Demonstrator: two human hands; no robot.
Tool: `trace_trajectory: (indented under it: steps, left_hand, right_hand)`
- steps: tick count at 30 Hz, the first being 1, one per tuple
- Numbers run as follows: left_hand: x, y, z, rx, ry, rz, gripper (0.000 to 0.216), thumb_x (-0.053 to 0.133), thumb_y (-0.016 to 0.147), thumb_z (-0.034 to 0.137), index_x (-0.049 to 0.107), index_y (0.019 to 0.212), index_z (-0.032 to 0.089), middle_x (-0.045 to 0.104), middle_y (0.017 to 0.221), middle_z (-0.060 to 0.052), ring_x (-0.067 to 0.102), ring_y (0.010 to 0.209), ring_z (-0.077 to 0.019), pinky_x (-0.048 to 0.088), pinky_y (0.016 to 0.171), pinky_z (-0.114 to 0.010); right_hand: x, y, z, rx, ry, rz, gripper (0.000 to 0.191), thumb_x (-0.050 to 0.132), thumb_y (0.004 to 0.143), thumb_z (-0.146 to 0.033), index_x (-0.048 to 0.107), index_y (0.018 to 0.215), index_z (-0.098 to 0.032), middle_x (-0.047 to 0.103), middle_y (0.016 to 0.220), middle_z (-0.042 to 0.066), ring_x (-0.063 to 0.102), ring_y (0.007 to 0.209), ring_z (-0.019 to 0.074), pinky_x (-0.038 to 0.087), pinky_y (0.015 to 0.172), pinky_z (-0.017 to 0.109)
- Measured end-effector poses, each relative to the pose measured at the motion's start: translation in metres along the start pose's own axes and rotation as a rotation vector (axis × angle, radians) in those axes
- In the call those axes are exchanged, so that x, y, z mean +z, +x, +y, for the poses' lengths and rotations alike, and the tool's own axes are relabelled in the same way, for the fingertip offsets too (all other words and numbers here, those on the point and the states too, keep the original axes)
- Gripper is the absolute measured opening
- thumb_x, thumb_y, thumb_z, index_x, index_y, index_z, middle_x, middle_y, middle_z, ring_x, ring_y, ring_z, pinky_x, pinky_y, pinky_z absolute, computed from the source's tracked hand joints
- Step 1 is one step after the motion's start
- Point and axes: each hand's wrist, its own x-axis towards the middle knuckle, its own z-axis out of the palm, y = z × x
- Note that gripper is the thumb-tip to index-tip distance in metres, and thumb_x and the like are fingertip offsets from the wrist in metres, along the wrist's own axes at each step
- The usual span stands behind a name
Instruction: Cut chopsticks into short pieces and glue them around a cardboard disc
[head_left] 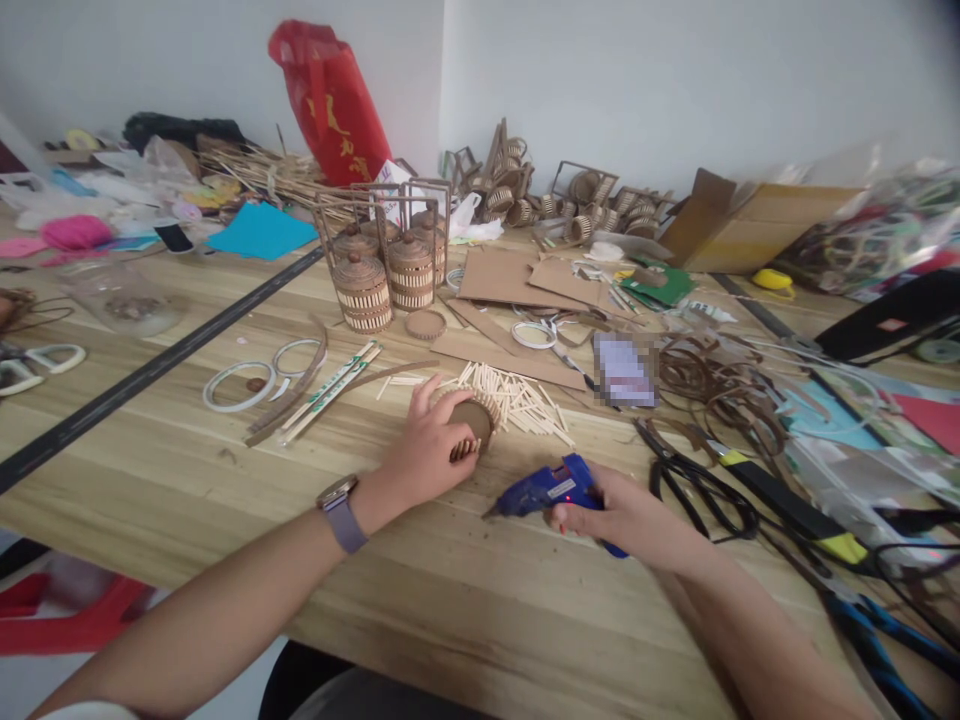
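My left hand is closed around a small round basket of cardboard and wooden sticks, which rests on the wooden table. A watch with a grey strap sits on that wrist. My right hand grips a blue hot glue gun, its nozzle pointing left toward the basket but a short way off it. A pile of loose wooden sticks lies just behind the basket.
Finished stick baskets stand behind, with cardboard sheets, white rings, chopsticks and black scissors around. A red bag leans on the wall. Cables and tools crowd the right side.
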Motion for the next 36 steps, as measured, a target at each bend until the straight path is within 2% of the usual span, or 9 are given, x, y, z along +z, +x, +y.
trace_trajectory:
  steps: [2, 5, 7, 10, 13, 17, 22, 27, 36]
  left_hand:
    - [-0.001, 0.0, 0.001, -0.004, 0.002, 0.001, 0.008, 0.066, 0.075, 0.016, 0.065, 0.067, 0.018, 0.05, 0.131, -0.008, 0.019, 0.137, -0.0403, 0.025, 0.111, -0.063]
    - [-0.002, 0.0, 0.003, -0.006, -0.002, 0.009, 0.009, 0.066, 0.075, 0.015, 0.065, 0.066, 0.018, 0.051, 0.13, -0.008, 0.021, 0.137, -0.0405, 0.025, 0.112, -0.062]
    - [-0.002, -0.001, 0.005, 0.001, -0.01, 0.01, 0.01, 0.067, 0.075, 0.016, 0.064, 0.065, 0.018, 0.052, 0.129, -0.007, 0.021, 0.137, -0.0408, 0.025, 0.111, -0.063]
    - [-0.003, -0.001, 0.007, 0.02, -0.021, 0.003, 0.012, 0.066, 0.075, 0.016, 0.064, 0.064, 0.018, 0.052, 0.129, -0.007, 0.022, 0.136, -0.0408, 0.025, 0.11, -0.064]
    - [-0.003, -0.001, 0.009, 0.033, -0.026, -0.002, 0.012, 0.066, 0.075, 0.015, 0.064, 0.064, 0.018, 0.053, 0.128, -0.007, 0.022, 0.137, -0.0399, 0.027, 0.11, -0.064]
    - [-0.002, -0.002, 0.008, 0.037, -0.019, -0.005, 0.012, 0.067, 0.075, 0.015, 0.064, 0.064, 0.017, 0.052, 0.129, -0.009, 0.022, 0.137, -0.04, 0.027, 0.111, -0.063]
    - [0.001, -0.004, 0.005, 0.058, -0.011, -0.003, 0.01, 0.066, 0.076, 0.017, 0.065, 0.067, 0.017, 0.052, 0.13, -0.008, 0.022, 0.137, -0.0393, 0.025, 0.112, -0.061]
    - [0.002, -0.004, 0.006, 0.071, 0.0, 0.002, 0.011, 0.064, 0.077, 0.017, 0.064, 0.066, 0.017, 0.052, 0.129, -0.009, 0.022, 0.137, -0.0394, 0.025, 0.111, -0.063]
    - [0.002, -0.003, 0.007, 0.054, -0.008, -0.017, 0.011, 0.064, 0.078, 0.017, 0.064, 0.066, 0.017, 0.053, 0.13, -0.009, 0.02, 0.138, -0.0401, 0.024, 0.111, -0.064]
  right_hand:
    - [-0.004, -0.003, -0.002, 0.015, 0.022, -0.115, 0.036, 0.055, 0.085, -0.054, 0.063, 0.082, -0.018, 0.066, 0.066, 0.001, 0.055, 0.053, 0.0121, 0.042, 0.046, 0.02]
    - [-0.01, -0.007, -0.004, 0.018, -0.065, -0.155, 0.043, 0.049, 0.086, -0.058, 0.065, 0.083, -0.018, 0.064, 0.065, 0.0, 0.052, 0.05, 0.0116, 0.037, 0.043, 0.021]
    - [-0.014, -0.006, -0.004, 0.017, -0.215, -0.089, 0.047, 0.045, 0.087, -0.06, 0.065, 0.075, -0.019, 0.063, 0.062, 0.001, 0.053, 0.051, 0.0137, 0.038, 0.045, 0.022]
    - [-0.023, -0.001, -0.002, 0.038, -0.478, 0.127, 0.05, 0.036, 0.092, -0.054, 0.061, 0.064, -0.021, 0.064, 0.061, 0.003, 0.058, 0.057, 0.0182, 0.04, 0.053, 0.026]
    - [-0.029, 0.012, -0.002, 0.111, -0.647, 0.31, 0.035, 0.043, 0.093, -0.04, 0.065, 0.075, -0.021, 0.07, 0.072, 0.006, 0.063, 0.066, 0.0211, 0.042, 0.059, 0.028]
    - [-0.027, 0.034, -0.005, 0.158, -0.82, 0.325, 0.02, 0.049, 0.09, -0.025, 0.069, 0.087, -0.019, 0.073, 0.089, 0.008, 0.066, 0.081, 0.0224, 0.042, 0.068, 0.028]
    - [-0.02, 0.052, -0.011, 0.223, -0.881, 0.28, 0.017, 0.054, 0.083, -0.016, 0.069, 0.076, -0.016, 0.073, 0.083, 0.012, 0.066, 0.076, 0.0232, 0.039, 0.062, 0.028]
    - [-0.017, 0.055, -0.012, 0.244, -0.91, 0.269, 0.022, 0.047, 0.085, -0.014, 0.067, 0.076, -0.015, 0.072, 0.083, 0.013, 0.065, 0.076, 0.0229, 0.036, 0.061, 0.028]
    - [-0.021, 0.056, -0.005, 0.159, -0.832, 0.243, 0.015, 0.049, 0.08, -0.008, 0.062, 0.081, -0.015, 0.069, 0.078, 0.008, 0.061, 0.07, 0.018, 0.034, 0.058, 0.024]
